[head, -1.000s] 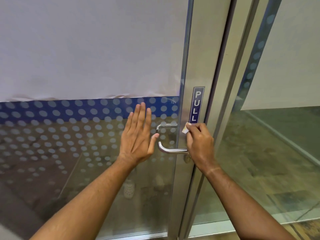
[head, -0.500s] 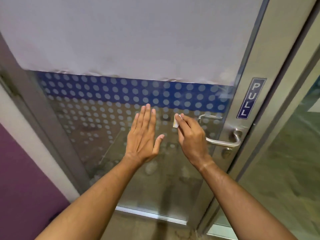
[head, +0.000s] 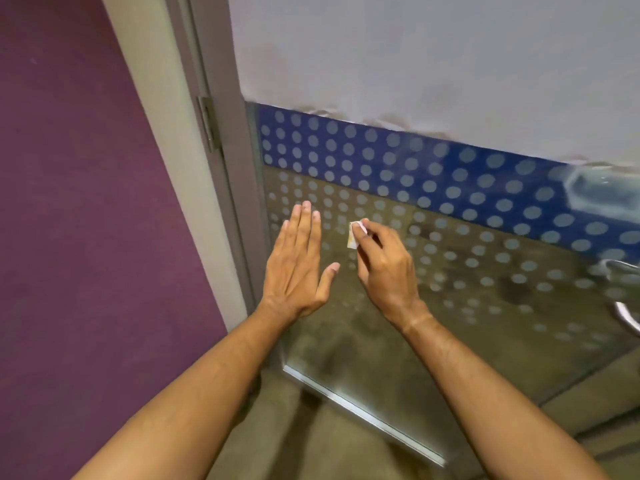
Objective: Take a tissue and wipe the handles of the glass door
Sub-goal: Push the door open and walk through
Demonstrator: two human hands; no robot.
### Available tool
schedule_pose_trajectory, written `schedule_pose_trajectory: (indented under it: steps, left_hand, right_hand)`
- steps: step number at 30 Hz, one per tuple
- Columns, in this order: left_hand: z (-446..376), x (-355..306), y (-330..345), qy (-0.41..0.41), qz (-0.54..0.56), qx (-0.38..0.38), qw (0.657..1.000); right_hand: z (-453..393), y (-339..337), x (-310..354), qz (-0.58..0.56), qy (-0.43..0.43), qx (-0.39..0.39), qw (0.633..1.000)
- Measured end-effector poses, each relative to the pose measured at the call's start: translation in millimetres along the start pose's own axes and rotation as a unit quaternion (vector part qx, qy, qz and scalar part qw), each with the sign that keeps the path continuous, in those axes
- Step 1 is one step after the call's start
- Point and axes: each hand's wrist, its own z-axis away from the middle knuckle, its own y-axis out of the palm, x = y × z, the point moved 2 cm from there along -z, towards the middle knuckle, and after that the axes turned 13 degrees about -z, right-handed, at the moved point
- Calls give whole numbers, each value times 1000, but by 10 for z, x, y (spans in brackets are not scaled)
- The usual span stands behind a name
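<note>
The glass door (head: pixel 450 265) fills the middle and right, with a white frosted upper part, a blue dotted band and dotted clear glass below. Its metal lever handle (head: pixel 627 318) shows only partly at the far right edge. My right hand (head: pixel 384 268) pinches a small folded white tissue (head: pixel 353 235) between thumb and fingers, in front of the dotted glass and well left of the handle. My left hand (head: pixel 299 268) is flat with fingers together and thumb out, near the door's hinge side; I cannot tell whether it touches the glass.
A grey door frame (head: pixel 221 168) with a hinge (head: pixel 207 123) runs down the left of the glass. Left of it is a purple wall (head: pixel 79 220). The door's metal bottom rail (head: pixel 363 414) sits above a brownish floor (head: pixel 311 445).
My view has swung left, so the handle slid from centre to the far right edge. My right hand with the tissue has left the handle and now sits over the glass; the left hand stays flat.
</note>
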Motion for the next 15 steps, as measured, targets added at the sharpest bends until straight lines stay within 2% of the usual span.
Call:
schedule_pose_trajectory:
  steps: [8,15]
  left_hand:
    - [470,1091,209,-57,-33,59,996]
    - [877,1584,494,-108,-46,103,988]
  right_hand:
    - [-124,1095,536,-62,-4,62,996]
    - [-16,1813,772,-126,-15,116,985]
